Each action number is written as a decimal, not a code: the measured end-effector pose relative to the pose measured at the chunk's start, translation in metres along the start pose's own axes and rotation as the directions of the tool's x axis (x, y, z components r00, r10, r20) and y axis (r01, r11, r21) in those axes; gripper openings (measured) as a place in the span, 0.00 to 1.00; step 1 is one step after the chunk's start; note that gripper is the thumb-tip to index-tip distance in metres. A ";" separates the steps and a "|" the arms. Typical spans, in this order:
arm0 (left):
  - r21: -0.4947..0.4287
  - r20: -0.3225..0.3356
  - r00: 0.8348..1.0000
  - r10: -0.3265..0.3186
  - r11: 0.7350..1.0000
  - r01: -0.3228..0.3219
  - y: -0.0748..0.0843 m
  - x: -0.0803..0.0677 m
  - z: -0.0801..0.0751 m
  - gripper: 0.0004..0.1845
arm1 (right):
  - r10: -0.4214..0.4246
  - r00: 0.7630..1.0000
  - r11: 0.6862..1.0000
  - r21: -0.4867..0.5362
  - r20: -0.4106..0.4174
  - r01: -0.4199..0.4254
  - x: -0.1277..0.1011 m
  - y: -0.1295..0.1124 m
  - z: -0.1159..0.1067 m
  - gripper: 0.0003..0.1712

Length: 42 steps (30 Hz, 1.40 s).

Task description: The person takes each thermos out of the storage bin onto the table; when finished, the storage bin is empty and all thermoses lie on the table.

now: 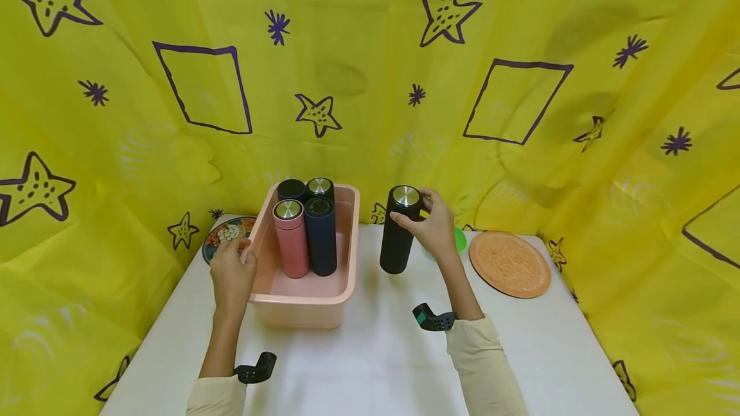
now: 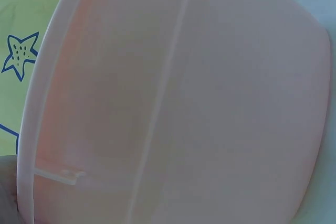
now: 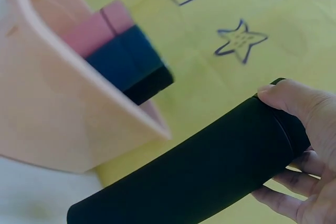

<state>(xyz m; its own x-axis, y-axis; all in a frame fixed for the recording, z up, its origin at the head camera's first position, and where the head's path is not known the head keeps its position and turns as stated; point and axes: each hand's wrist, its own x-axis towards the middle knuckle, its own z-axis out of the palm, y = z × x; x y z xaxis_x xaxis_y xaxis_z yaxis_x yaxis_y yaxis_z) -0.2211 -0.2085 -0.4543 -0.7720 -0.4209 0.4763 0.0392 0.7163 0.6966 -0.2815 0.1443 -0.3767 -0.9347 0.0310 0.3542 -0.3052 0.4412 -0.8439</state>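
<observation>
A pale pink plastic tub (image 1: 306, 300) holds several vacuum flasks: a pink flask (image 1: 293, 246) and a navy flask (image 1: 322, 242) in front, two dark ones behind. At the tub's left side, my left hand (image 1: 233, 273) grips the rim, its fingers bent over the edge. The left wrist view is filled by the tub's outer wall (image 2: 241, 93). To the right of the tub, my right hand (image 1: 432, 226) holds a black flask (image 1: 396, 242) near its silver-topped lid, thumb on one side and fingers on the other. The flask stands upright, apart from the tub.
A round orange-brown mat (image 1: 510, 264) lies on the white table (image 1: 370, 364) at the right. Behind my right hand a green round item (image 1: 460, 240) is partly hidden. A colourful round plate (image 1: 215, 246) sits beyond the tub's left side. Yellow patterned cloth (image 1: 370, 50) encloses the table's back and sides.
</observation>
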 end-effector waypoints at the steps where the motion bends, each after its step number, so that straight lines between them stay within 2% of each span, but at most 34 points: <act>1: -0.003 0.002 1.000 -0.008 1.000 0.008 0.000 0.001 0.000 0.12 | 0.011 1.000 1.000 -0.004 -0.002 -0.011 0.000 0.005 0.003 0.42; 8: -0.020 0.029 0.998 -0.053 0.998 0.054 -0.001 0.002 -0.002 0.12 | 0.100 0.995 0.995 -0.012 -0.011 -0.100 -0.002 0.028 0.016 0.42; 19: -0.018 0.030 0.995 -0.098 0.995 0.098 0.001 0.000 -0.003 0.13 | 0.115 0.993 0.992 0.058 -0.019 -0.114 -0.003 0.047 0.032 0.41; 29: -0.023 0.008 0.998 -0.069 0.997 0.069 0.000 -0.001 -0.002 0.13 | 0.128 0.991 0.990 0.065 -0.032 -0.125 -0.003 0.054 0.040 0.41; 35: -0.019 0.017 0.996 -0.086 0.996 0.086 0.000 -0.002 -0.002 0.14 | 0.136 0.989 0.989 0.057 -0.058 -0.133 -0.004 0.058 0.043 0.41; 42: -0.016 -0.006 0.998 -0.066 0.998 0.066 0.000 -0.001 -0.004 0.13 | 0.111 0.989 0.993 0.050 -0.094 -0.106 -0.004 0.059 0.046 0.41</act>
<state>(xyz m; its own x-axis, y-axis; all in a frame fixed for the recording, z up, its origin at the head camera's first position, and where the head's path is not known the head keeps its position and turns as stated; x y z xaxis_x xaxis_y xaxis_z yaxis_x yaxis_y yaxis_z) -0.2180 -0.2103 -0.4523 -0.7690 -0.4705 0.4327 -0.0016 0.6784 0.7347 -0.3041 0.1293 -0.4463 -0.9413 0.1642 0.2950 -0.2127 0.3901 -0.8959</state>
